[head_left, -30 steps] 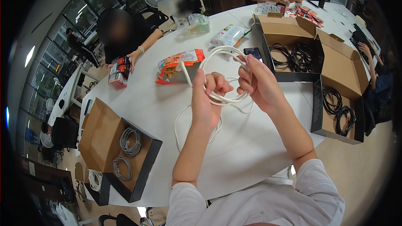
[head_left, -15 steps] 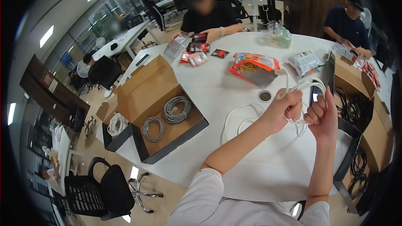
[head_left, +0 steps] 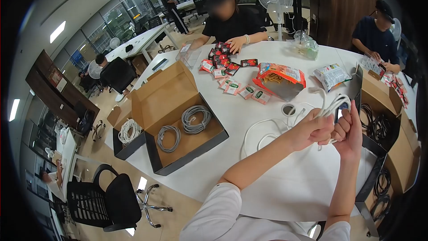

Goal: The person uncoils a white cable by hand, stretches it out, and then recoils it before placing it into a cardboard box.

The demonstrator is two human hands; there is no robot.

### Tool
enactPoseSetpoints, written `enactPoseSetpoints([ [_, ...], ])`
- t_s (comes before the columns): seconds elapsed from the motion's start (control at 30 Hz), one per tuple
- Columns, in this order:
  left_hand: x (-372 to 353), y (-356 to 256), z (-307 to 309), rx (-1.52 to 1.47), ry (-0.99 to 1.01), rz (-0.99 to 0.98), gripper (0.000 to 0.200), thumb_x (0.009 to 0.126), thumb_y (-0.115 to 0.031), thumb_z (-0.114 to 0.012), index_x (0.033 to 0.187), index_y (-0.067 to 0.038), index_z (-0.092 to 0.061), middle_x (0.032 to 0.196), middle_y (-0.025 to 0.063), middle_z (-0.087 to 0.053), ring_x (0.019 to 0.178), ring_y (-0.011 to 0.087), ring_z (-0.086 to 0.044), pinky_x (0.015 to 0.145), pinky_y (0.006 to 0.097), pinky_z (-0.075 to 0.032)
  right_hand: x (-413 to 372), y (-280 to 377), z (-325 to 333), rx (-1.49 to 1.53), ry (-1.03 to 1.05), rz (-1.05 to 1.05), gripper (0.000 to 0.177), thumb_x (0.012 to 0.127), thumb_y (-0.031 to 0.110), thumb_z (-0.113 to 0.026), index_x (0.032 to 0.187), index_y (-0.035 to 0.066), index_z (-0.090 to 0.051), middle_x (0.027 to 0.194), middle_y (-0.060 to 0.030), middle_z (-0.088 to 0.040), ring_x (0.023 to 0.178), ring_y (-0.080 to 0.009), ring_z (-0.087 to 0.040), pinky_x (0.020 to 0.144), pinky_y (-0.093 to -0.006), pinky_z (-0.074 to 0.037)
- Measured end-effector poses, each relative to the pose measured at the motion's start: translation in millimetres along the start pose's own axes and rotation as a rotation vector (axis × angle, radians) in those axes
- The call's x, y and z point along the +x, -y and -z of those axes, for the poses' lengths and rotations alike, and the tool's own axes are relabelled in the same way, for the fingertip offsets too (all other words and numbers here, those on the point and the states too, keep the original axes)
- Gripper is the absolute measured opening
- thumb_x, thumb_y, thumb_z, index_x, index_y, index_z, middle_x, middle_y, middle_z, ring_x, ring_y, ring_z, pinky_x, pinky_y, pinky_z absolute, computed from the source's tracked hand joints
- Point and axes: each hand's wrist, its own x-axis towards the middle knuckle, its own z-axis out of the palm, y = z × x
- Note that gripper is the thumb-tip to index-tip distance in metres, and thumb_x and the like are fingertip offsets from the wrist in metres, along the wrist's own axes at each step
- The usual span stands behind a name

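Both fists hold a bunch of white cable (head_left: 335, 101) whose loops rise above the knuckles. My left hand (head_left: 313, 130) is closed round the left side of the loops. Beside it, almost touching, my right hand (head_left: 350, 131) grips the right side, thumb pointing up. A loose length of the same cable curves across the white table (head_left: 214, 201) left of my hands. A phone is partly hidden behind the loops. Just beyond my left hand are a round table hole (head_left: 289, 109) and an open orange snack bag (head_left: 281, 80).
An open box (head_left: 191, 149) holds grey cable coils; a smaller box beside it holds a white coil (head_left: 129, 131). Boxes of black cables (head_left: 381, 127) stand at right. Across the table, a person handles small red packets (head_left: 220, 56); another sits far right. A silver snack bag (head_left: 332, 76) lies nearby.
My hands have come closer together and the cable loops are bunched tighter. Across the table, more red and white packets have spread out from the person's clear container. The view has shifted slightly.
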Motion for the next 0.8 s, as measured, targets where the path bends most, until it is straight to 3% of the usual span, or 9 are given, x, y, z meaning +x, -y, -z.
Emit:
enactPoseSetpoints([
  [0.13,3.2,-3.2,-0.6,-0.201,0.122,-0.078,0.049,0.076,-0.037,-0.053,0.112,-0.006,-0.04,0.062,-0.0041,-0.029,0.049,0.0088,-0.027,0.059,0.0278,-0.029,5.2,3.2,10.1,0.097,0.036,-0.08,0.051,0.101,0.045,-0.04,0.06,0.019,-0.027,0.047,0.0081,-0.012,0.037,-0.0065,-0.012,0.034,-0.0244,-0.014],
  [0.23,-2.3,0.4,-1.9,-0.167,0.006,-0.056,0.055,0.092,-0.036,-0.042,0.137,-0.006,-0.038,0.072,-0.0011,-0.029,0.064,0.0125,-0.033,0.067,0.0313,-0.031,4.1,5.0,15.9,0.152,0.121,-0.129,0.047,0.101,0.044,-0.043,0.062,0.019,-0.031,0.048,0.0085,-0.017,0.039,-0.0064,-0.015,0.036,-0.0236,-0.016],
  [0.33,6.2,-1.5,-0.2,-0.058,0.093,-0.065,0.033,0.099,-0.044,-0.042,0.106,-0.013,-0.05,0.073,-0.002,-0.031,0.066,0.0112,-0.034,0.068,0.0297,-0.031,2.2,8.0,15.9,0.08,0.087,-0.106,0.045,0.1,0.044,-0.045,0.065,0.018,-0.034,0.05,0.0089,-0.019,0.042,-0.0057,-0.019,0.04,-0.0232,-0.02],
  [0.43,14.6,1.6,-18.9,-0.018,-0.145,-0.143,0.03,0.099,-0.044,-0.042,0.088,-0.016,-0.044,0.07,-0.0045,-0.031,0.062,0.0094,-0.033,0.067,0.0289,-0.031,-0.8,11.8,15.9,0.028,0.082,-0.042,0.041,0.1,0.043,-0.045,0.068,0.016,-0.042,0.05,0.0084,-0.019,0.041,-0.0061,-0.019,0.041,-0.0236,-0.021],
  [0.53,12.6,1.3,2.2,-0.105,-0.037,-0.11,0.031,0.099,-0.042,-0.043,0.084,-0.015,-0.041,0.064,-0.0069,-0.029,0.054,0.0074,-0.029,0.06,0.0271,-0.03,-3.3,12.8,14.6,-0.061,0.098,0.026,0.041,0.1,0.045,-0.042,0.072,0.016,-0.047,0.051,0.0085,-0.017,0.043,-0.0067,-0.018,0.045,-0.0239,-0.023],
  [0.63,8.8,-5.2,7.7,-0.314,-0.309,-0.126,0.027,0.098,-0.034,-0.045,0.08,-0.014,-0.038,0.057,-0.0067,-0.023,0.046,0.0076,-0.02,0.05,0.0264,-0.023,-6.7,4.7,-2.8,-0.294,-0.069,0.152,0.033,0.101,0.038,-0.041,0.106,0.01,-0.058,0.059,0.0039,-0.042,0.058,-0.0089,-0.045,0.061,-0.0263,-0.043],
  [0.7,7.1,-11.5,22.8,-0.356,-0.335,-0.267,0.024,0.095,-0.027,-0.045,0.077,-0.014,-0.038,0.054,-0.0059,-0.02,0.045,0.0078,-0.017,0.046,0.0266,-0.019,8.5,-16.3,-0.7,-0.773,-0.293,0.836,0.037,0.101,0.037,-0.042,0.111,0.006,-0.059,0.067,-0.0002,-0.052,0.068,-0.0116,-0.052,0.067,-0.0292,-0.046],
  [0.77,0.9,-22.7,32.7,-0.413,-0.397,-0.382,0.023,0.093,-0.024,-0.044,0.074,-0.014,-0.036,0.053,-0.0054,-0.018,0.044,0.0079,-0.014,0.044,0.0268,-0.016,4.4,-24.9,3.8,-1.051,-0.226,1.004,0.039,0.1,0.036,-0.043,0.111,0.003,-0.06,0.072,-0.0036,-0.058,0.074,-0.0139,-0.056,0.07,-0.0313,-0.048],
  [0.8,-1.7,-29.5,35.8,-0.452,-0.442,-0.424,0.024,0.092,-0.025,-0.043,0.072,-0.015,-0.034,0.052,-0.0053,-0.017,0.043,0.008,-0.013,0.044,0.027,-0.016,-12.4,-18.5,-0.4,-1.083,-0.052,0.827,0.04,0.1,0.036,-0.044,0.109,0.001,-0.061,0.073,-0.005,-0.06,0.074,-0.015,-0.057,0.07,-0.0318,-0.048],
])
